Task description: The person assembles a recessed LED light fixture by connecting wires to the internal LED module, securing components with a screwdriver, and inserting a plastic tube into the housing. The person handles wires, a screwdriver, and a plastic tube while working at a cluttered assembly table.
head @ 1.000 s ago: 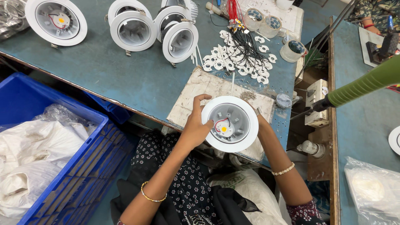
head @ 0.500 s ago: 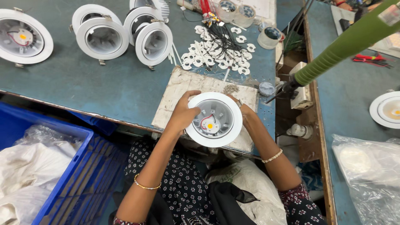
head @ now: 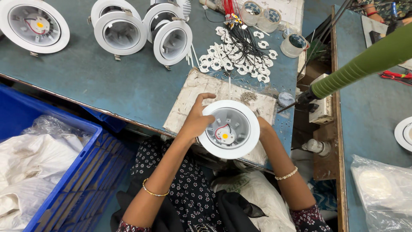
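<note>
I hold a round white downlight fixture [head: 229, 129] face up over a worn white pad [head: 193, 96] at the table's near edge. Inside it sit a yellow LED chip and red and black wires. My left hand [head: 196, 120] grips its left rim, thumb across the top. My right hand [head: 262, 126] is mostly hidden behind the right rim and supports it there. A small heap of screws [head: 247, 97] lies on the pad just beyond the fixture.
Several white fixture housings [head: 120, 32] stand at the far left of the blue table [head: 107, 81]. White ring parts with black wires [head: 240, 49] and tape rolls [head: 293, 45] lie beyond the pad. A green-handled tool [head: 365, 64] hangs at right. A blue crate [head: 51, 172] with white bags sits at lower left.
The view has shifted a little. Both hands have kept hold of the fixture, which has turned so its inner wires and chip sit lower in the bowl.
</note>
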Tool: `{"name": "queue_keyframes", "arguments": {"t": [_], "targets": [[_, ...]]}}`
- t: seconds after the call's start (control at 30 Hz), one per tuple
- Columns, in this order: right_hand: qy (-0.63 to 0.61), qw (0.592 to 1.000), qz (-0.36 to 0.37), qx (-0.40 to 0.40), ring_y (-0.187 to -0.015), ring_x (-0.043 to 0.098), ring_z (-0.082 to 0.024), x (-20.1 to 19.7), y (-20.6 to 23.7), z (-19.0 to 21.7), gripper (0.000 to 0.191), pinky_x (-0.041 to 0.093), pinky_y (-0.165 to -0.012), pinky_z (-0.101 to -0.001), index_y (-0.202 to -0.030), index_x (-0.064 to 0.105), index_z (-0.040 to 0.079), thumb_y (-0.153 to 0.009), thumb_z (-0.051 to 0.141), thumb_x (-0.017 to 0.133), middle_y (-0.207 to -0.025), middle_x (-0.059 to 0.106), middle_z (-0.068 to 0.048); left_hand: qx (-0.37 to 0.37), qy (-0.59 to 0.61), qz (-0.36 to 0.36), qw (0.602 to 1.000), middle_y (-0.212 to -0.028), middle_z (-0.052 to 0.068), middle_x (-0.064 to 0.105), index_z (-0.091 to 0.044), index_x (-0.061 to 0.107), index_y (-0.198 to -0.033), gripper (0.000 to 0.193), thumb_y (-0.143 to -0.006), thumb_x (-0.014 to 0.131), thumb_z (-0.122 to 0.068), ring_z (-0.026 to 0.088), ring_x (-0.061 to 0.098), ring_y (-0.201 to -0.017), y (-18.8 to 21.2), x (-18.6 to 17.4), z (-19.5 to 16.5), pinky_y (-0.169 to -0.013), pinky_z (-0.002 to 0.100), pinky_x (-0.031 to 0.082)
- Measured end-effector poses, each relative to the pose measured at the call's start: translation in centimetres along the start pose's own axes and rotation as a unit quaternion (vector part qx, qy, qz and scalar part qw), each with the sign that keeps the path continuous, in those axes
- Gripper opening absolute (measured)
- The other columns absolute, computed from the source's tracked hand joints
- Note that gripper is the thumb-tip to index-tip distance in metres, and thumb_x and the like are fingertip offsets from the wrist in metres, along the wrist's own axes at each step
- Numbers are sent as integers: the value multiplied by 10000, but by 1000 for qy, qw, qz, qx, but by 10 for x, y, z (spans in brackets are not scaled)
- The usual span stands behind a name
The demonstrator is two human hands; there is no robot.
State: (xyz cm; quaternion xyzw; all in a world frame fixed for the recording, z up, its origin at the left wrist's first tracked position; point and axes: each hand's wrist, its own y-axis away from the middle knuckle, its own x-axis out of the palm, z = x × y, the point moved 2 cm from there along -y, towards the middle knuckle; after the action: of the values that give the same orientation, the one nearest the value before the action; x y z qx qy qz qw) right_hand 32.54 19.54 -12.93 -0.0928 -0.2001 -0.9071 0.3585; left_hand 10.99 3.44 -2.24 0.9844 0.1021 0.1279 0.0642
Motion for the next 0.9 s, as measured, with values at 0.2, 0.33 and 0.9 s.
{"name": "queue_keyframes", "arguments": {"t": [0.2, 0.33, 0.9], "targets": [[2, 999, 41, 8, -898, 741, -178, -14, -8, 28, 390, 614, -799, -310, -1236, 629, -42, -856, -11, 715, -1068, 752, -142, 116, -117, 66, 984, -1102, 196, 750, -134, 411, -1392, 712, -754, 582, 133, 231, 740, -1016, 5, 10, -25, -883, 338, 562], [145, 989, 38, -16, -815, 716, -123, -15, -13, 35, 259, 601, -715, -264, -1103, 700, -37, -860, 37, 751, -980, 758, -101, 170, -133, 82, 973, -1127, 206, 757, -134, 308, -1419, 730, -784, 554, 128, 265, 749, -1065, 17, 8, -32, -952, 364, 547], [102, 995, -5, 23, -796, 710, -110, 39, 12, 49, 241, 586, -695, -259, -1110, 696, 3, -893, 108, 707, -964, 755, -71, 188, -121, 78, 972, -1158, 219, 749, -117, 279, -1366, 674, -793, 538, 127, 288, 739, -1105, 20, 5, -22, -979, 377, 532]]}}
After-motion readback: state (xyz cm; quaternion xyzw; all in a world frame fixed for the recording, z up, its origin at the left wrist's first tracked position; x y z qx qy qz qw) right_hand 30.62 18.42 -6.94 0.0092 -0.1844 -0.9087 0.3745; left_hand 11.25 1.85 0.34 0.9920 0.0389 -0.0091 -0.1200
